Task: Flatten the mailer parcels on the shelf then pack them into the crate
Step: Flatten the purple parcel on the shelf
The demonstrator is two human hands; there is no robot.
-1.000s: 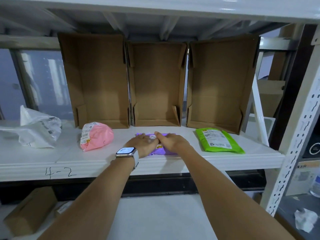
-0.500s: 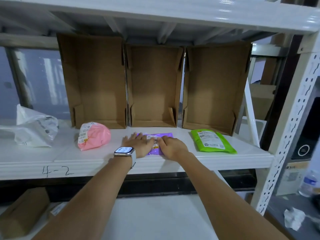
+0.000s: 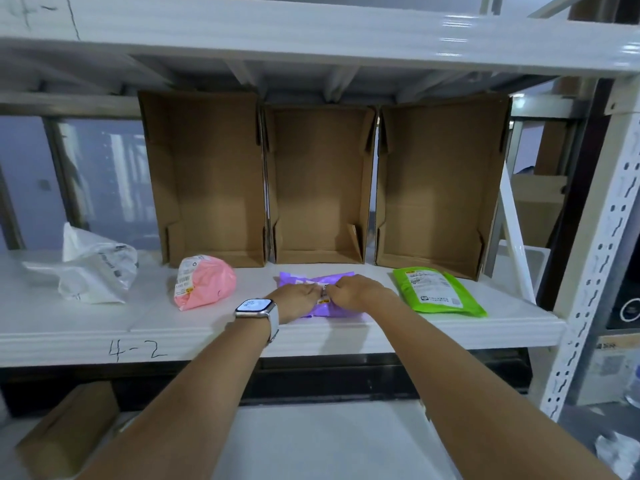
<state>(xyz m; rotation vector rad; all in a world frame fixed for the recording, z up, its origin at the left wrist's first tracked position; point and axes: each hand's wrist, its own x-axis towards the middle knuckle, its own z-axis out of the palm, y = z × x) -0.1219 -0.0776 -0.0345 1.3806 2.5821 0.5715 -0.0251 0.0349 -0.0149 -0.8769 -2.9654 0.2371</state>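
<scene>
Both hands have drawn in from flat, spread palms 0.5 s ago: the left hand (image 3: 298,301) and right hand (image 3: 353,294) now curl closed on the purple mailer (image 3: 317,284), mid-shelf (image 3: 104,327) at 12 o'clock. Pressing seems over; 3 crates (image 3: 320,181) wait behind.

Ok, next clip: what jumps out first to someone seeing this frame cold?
Both hands, left hand and right hand, press together on a purple mailer at the shelf's front middle. A puffy pink mailer lies to its left, a flat green mailer to its right. Three empty cardboard crates stand behind.
</scene>
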